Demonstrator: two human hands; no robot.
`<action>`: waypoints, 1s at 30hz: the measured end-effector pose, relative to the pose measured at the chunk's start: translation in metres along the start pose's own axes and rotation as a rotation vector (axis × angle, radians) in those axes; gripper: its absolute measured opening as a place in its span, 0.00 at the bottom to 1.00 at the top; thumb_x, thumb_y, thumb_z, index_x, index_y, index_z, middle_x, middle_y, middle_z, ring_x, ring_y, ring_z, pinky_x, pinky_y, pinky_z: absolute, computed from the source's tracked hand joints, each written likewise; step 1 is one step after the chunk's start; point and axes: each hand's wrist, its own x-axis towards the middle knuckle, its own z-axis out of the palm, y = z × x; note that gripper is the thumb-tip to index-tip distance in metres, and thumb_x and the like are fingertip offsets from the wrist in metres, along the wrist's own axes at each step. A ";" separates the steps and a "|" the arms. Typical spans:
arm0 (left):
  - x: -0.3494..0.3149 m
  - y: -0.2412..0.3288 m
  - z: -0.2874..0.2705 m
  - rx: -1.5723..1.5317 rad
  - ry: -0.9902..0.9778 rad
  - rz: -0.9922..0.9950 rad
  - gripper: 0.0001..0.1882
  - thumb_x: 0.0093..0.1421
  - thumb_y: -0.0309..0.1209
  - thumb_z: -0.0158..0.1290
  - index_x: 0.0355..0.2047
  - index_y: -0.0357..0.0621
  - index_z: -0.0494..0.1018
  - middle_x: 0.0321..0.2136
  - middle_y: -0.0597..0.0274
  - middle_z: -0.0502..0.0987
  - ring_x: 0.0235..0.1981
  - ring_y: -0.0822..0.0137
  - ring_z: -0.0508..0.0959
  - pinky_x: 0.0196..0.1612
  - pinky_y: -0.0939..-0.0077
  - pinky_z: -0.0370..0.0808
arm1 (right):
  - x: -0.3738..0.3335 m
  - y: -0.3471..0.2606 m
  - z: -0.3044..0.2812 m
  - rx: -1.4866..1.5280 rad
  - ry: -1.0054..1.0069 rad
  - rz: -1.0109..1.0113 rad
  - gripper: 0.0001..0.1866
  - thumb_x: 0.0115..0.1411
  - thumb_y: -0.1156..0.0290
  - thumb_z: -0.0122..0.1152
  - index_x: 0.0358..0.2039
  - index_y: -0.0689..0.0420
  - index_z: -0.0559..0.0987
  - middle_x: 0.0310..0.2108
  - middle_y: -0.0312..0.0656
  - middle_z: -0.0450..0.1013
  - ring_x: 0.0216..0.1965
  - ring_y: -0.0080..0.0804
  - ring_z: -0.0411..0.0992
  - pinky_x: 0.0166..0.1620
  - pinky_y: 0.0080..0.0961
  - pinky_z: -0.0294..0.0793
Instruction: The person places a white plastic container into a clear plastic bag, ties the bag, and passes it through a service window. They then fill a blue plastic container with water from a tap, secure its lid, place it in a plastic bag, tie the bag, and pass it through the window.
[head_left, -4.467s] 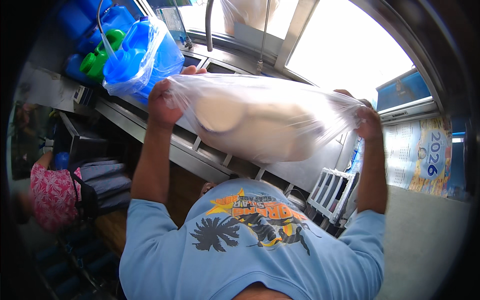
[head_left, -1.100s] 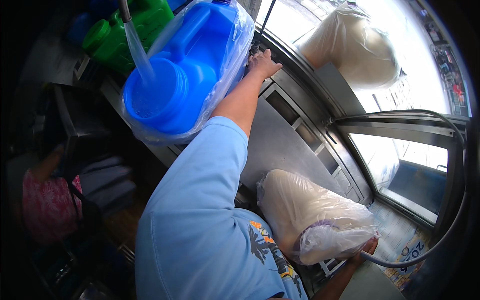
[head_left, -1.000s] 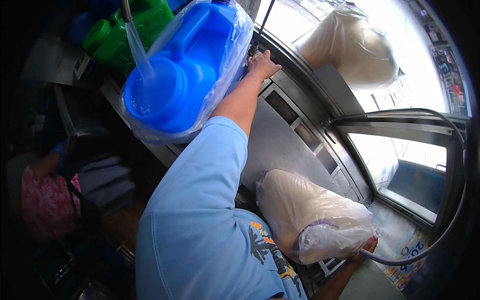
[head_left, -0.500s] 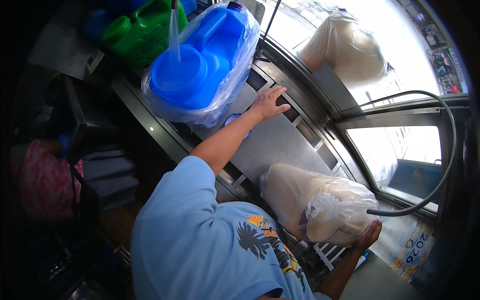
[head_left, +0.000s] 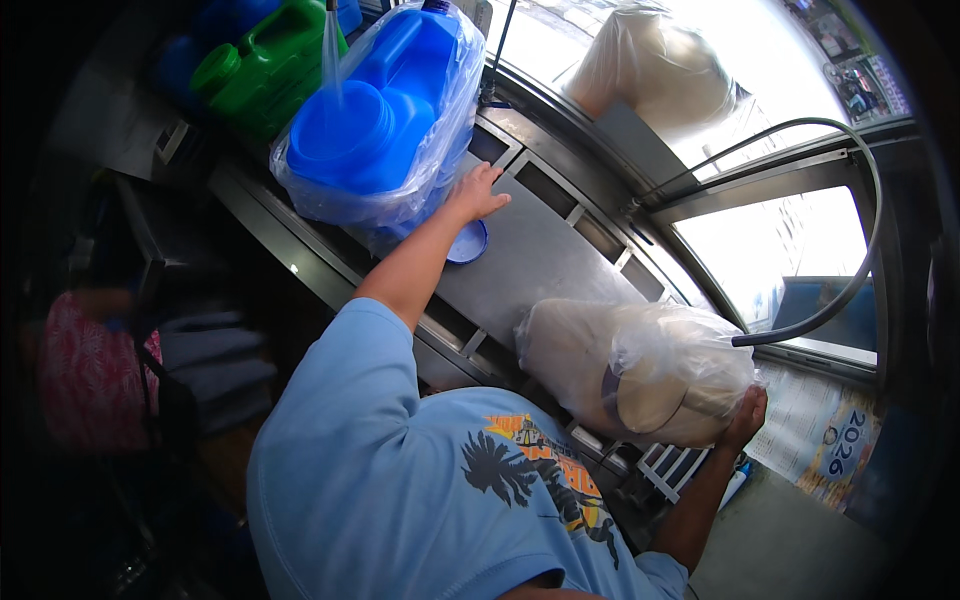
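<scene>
Pink patterned cloth marks a co-worker's shirt (head_left: 95,375), far to the left of your left hand (head_left: 478,192). Nearer, but still beyond the blue jug, stands a green jug (head_left: 265,85). Between it and your left hand, a clear column (head_left: 332,62), tube or stream I cannot tell, drops into the wide mouth of a blue jug (head_left: 408,125) wrapped in clear plastic. Just below your left hand, beside your forearm, lies a round blue lid (head_left: 467,243). Your left hand is open, fingers loosely spread and grasping nothing, just right of the jug and over the metal counter (head_left: 555,245); I cannot tell whether it touches anything.

Well to its right, a pale container in clear plastic (head_left: 575,350) lies on its side between your hands, one round end showing. Below it and left of your right hand (head_left: 743,418) is a white slatted rack (head_left: 668,472). Your right hand is against the container's right end, fingers partly curled; whether it grips or merely steadies, I cannot tell. Right of that hand hangs a printed calendar (head_left: 815,430); above it curves a grey hose (head_left: 868,225).
</scene>
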 end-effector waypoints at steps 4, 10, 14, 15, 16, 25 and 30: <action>0.044 0.015 -0.007 -0.014 0.074 -0.025 0.39 0.57 0.52 0.59 0.66 0.53 0.64 0.70 0.49 0.55 0.69 0.49 0.58 0.69 0.59 0.59 | 0.001 0.002 -0.004 0.006 -0.009 0.048 0.15 0.70 0.64 0.52 0.49 0.62 0.75 0.42 0.37 0.74 0.42 0.23 0.70 0.48 0.22 0.70; 0.099 0.023 -0.011 0.088 0.148 -0.043 0.40 0.56 0.52 0.60 0.66 0.53 0.64 0.70 0.48 0.54 0.69 0.46 0.58 0.67 0.56 0.62 | -0.005 0.004 -0.003 0.043 0.082 0.075 0.16 0.70 0.63 0.52 0.50 0.61 0.75 0.43 0.39 0.74 0.43 0.25 0.71 0.49 0.25 0.71; 0.134 0.019 -0.009 0.082 0.163 -0.079 0.41 0.56 0.53 0.60 0.67 0.54 0.62 0.71 0.48 0.49 0.70 0.45 0.54 0.68 0.55 0.60 | -0.011 0.003 -0.007 -0.012 0.129 0.089 0.20 0.71 0.60 0.52 0.54 0.62 0.73 0.46 0.42 0.74 0.47 0.29 0.71 0.53 0.30 0.70; 0.142 0.019 -0.008 0.088 0.168 -0.080 0.42 0.56 0.53 0.60 0.67 0.55 0.62 0.72 0.48 0.48 0.71 0.45 0.53 0.69 0.55 0.59 | -0.011 0.004 -0.009 -0.036 0.085 0.041 0.21 0.71 0.59 0.52 0.55 0.62 0.73 0.46 0.43 0.74 0.47 0.30 0.71 0.53 0.30 0.70; 0.149 0.019 -0.008 0.107 0.163 -0.094 0.42 0.55 0.53 0.60 0.68 0.56 0.61 0.73 0.48 0.46 0.71 0.45 0.52 0.70 0.55 0.57 | -0.009 0.007 -0.013 -0.063 0.068 0.050 0.23 0.70 0.57 0.52 0.56 0.62 0.72 0.49 0.44 0.73 0.50 0.32 0.69 0.55 0.32 0.70; 0.168 0.022 -0.013 0.142 -0.004 -0.165 0.44 0.55 0.55 0.58 0.70 0.58 0.58 0.74 0.52 0.42 0.71 0.44 0.53 0.69 0.54 0.58 | 0.000 0.044 -0.051 -0.043 0.102 0.059 0.21 0.70 0.62 0.50 0.55 0.64 0.73 0.53 0.46 0.72 0.53 0.35 0.69 0.59 0.31 0.66; 0.166 0.023 -0.009 0.188 -0.028 -0.132 0.43 0.55 0.53 0.60 0.68 0.55 0.60 0.73 0.51 0.45 0.67 0.45 0.61 0.66 0.54 0.63 | -0.002 0.047 -0.056 -0.088 0.143 0.064 0.21 0.70 0.61 0.51 0.55 0.63 0.73 0.52 0.46 0.72 0.51 0.35 0.70 0.58 0.31 0.67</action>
